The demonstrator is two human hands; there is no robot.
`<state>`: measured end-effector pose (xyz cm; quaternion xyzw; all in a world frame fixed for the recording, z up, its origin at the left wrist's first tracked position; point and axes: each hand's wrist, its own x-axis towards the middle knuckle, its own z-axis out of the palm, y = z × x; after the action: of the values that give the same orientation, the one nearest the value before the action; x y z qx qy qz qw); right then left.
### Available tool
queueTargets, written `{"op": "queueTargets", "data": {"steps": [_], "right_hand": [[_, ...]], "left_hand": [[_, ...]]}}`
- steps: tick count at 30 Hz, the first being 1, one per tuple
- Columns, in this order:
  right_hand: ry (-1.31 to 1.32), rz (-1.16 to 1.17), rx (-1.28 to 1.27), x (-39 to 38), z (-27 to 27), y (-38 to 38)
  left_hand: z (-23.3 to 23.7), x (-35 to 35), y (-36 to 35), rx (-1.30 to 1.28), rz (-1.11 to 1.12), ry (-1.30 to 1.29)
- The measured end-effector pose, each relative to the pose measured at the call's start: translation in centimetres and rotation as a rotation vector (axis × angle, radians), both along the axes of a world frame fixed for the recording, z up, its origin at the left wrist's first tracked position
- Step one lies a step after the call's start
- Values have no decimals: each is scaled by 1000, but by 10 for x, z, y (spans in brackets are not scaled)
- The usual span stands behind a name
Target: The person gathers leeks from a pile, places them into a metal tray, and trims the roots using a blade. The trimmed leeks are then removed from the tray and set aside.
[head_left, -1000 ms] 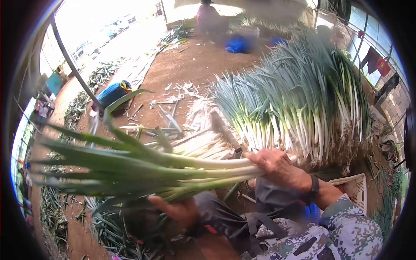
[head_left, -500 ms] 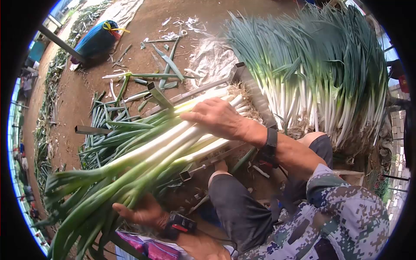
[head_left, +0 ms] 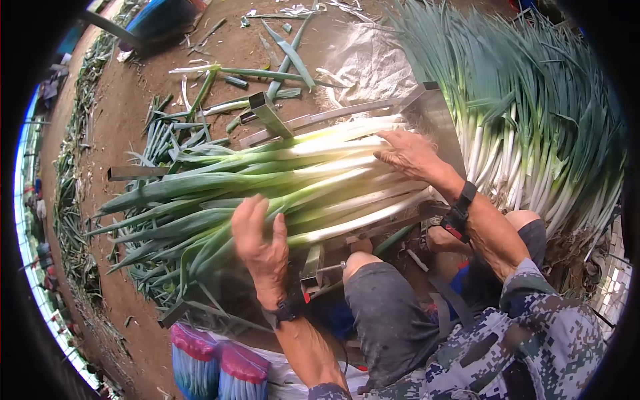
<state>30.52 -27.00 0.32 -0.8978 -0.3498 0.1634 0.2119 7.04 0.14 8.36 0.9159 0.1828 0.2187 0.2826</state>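
Observation:
A thick bunch of green onions (head_left: pixel 320 177) lies across a metal frame (head_left: pixel 270 119), green leaves to the left and white stalks to the right. My right hand (head_left: pixel 415 159) rests over the white root ends, its fingers laid on the stalks and the thumb apart. Part of the roots is hidden behind it. Over the nearer leaves, my left hand (head_left: pixel 260 243) is slightly blurred, with fingers and thumb spread and nothing in its grasp.
A large pile of green onions (head_left: pixel 513 100) stands at the right. Cut leaf scraps (head_left: pixel 287 63) and a whitish sheet (head_left: pixel 373 60) lie on the dirt floor. Pink-and-blue packages (head_left: pixel 220 363) sit at lower left; a blue bundle (head_left: pixel 163 23) is at upper left.
The lifted onions have come down onto the frame with the others. My left hand has let go of the leaves and moved up and right; my right hand has shifted toward the root ends.

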Motion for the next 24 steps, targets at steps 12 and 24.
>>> {"op": "queueTargets", "data": {"steps": [12, 24], "right_hand": [[-447, -42, 314, 20, 34, 22], [22, -62, 268, 41, -39, 34]], "left_hand": [[-25, 18, 23, -116, -158, 246], [-64, 95, 75, 362, -93, 364]]}}
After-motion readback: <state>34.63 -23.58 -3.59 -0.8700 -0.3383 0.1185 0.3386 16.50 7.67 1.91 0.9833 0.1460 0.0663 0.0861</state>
